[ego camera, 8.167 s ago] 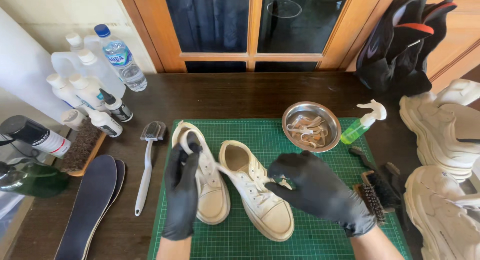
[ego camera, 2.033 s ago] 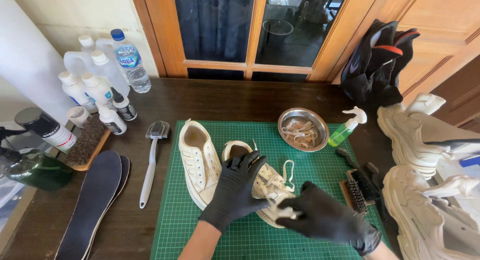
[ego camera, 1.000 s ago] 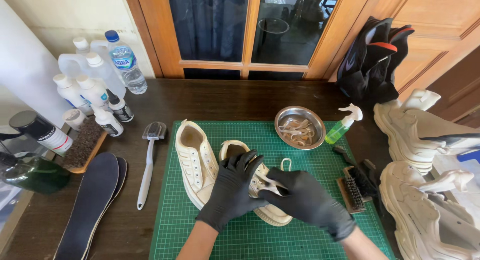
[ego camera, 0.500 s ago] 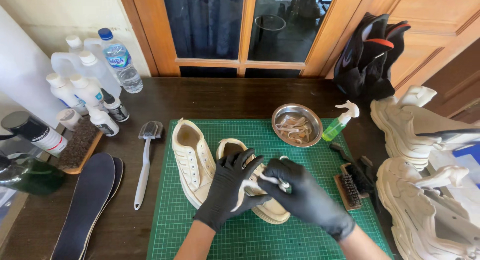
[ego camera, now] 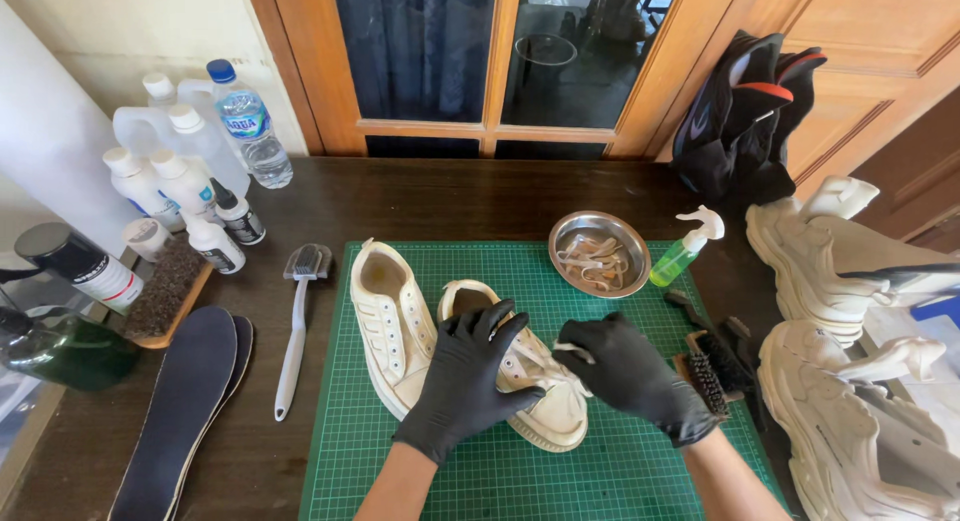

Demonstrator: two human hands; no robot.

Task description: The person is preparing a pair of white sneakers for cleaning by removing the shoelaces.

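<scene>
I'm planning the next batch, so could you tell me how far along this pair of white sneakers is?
Done: the left sneaker lies laceless on the green cutting mat, and laces sit in the steel bowl. In hand: the left hand steadies the right sneaker while the right hand pulls its lace. Left: the long-handled brush and green spray bottle lie untouched.

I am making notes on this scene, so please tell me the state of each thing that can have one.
Left hand: gloved, pressing on the right shoe.
Right hand: gloved, pinching a lace at that shoe.
Right shoe: upright, held.
Left shoe: upright, unlaced, untouched.
Steel bowl: holds laces.
Green spray bottle: tilted, cap on.
Water bottle: upright, capped.
</scene>
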